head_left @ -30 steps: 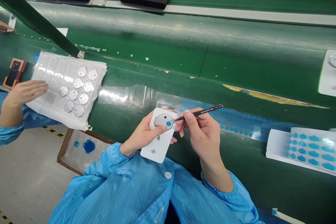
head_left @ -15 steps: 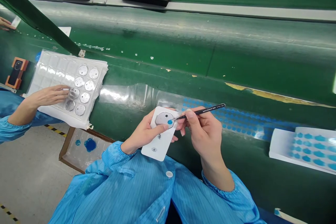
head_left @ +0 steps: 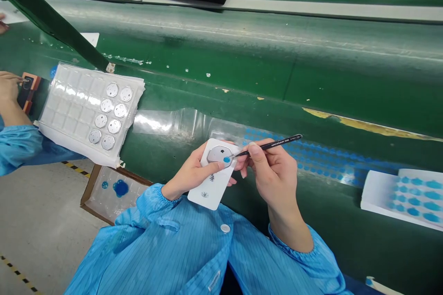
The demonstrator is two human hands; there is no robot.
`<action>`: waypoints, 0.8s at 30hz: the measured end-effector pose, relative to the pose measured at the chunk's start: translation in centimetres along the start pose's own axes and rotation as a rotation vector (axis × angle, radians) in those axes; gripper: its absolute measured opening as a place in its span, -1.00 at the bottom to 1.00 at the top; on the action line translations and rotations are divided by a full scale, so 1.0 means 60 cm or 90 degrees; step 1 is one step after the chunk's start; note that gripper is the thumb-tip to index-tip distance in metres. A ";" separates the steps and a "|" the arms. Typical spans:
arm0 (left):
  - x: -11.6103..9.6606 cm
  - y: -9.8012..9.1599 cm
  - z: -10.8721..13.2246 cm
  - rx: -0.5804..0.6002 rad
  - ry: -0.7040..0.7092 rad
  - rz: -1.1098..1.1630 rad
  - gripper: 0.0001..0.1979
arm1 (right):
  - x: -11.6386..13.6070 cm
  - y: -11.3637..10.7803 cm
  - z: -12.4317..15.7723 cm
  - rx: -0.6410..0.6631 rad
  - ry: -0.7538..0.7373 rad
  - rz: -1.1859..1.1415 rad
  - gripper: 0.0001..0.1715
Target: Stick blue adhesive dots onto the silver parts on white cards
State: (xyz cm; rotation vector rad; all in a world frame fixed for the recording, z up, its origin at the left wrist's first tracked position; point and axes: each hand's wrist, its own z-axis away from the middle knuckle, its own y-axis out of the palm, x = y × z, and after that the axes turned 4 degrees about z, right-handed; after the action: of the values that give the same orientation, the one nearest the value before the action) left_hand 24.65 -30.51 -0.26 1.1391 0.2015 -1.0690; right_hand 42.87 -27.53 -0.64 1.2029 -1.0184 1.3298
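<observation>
My left hand [head_left: 198, 169] is closed around a white phone back panel [head_left: 208, 192], held tilted in front of my body. An octagonal silver plate [head_left: 215, 153] with small dark holes covers the panel's upper part. On the plate's lower right is a round blue sticker [head_left: 226, 160]. My left thumb presses the plate's lower edge. My right hand [head_left: 273, 168] pinches black tweezers [head_left: 277, 143], their thin tips pointing left, close beside the blue sticker. Whether the tips touch the sticker I cannot tell. The right fingertips lie near the panel's right edge.
To the left is a clear tray [head_left: 78, 101] with several octagonal plates. A co-worker's hand [head_left: 9, 94] is at an orange fixture [head_left: 33, 82]. A film of blue dots [head_left: 321, 162] lies behind my right hand, a white box [head_left: 377, 189] right, and a carton [head_left: 90, 184] below.
The co-worker's hand has left the tray of plates and moved left to the orange fixture. My hands, panel and tweezers keep nearly the same pose; the whole view has shifted slightly.
</observation>
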 end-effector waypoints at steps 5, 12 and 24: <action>-0.001 0.000 0.001 -0.001 0.003 -0.011 -0.49 | 0.000 -0.001 -0.001 0.004 0.001 -0.009 -0.70; -0.001 0.000 0.000 0.000 0.005 -0.009 -0.49 | 0.002 -0.001 -0.004 -0.002 0.002 -0.015 -0.67; -0.003 0.002 0.000 -0.017 0.003 -0.024 -0.45 | 0.007 0.006 -0.007 -0.009 0.018 -0.016 -0.61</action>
State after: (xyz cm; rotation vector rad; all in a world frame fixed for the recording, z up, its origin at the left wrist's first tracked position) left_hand 24.63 -30.40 -0.09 1.1176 0.2410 -1.0949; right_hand 42.50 -27.08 -0.26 1.1801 -0.9880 1.3137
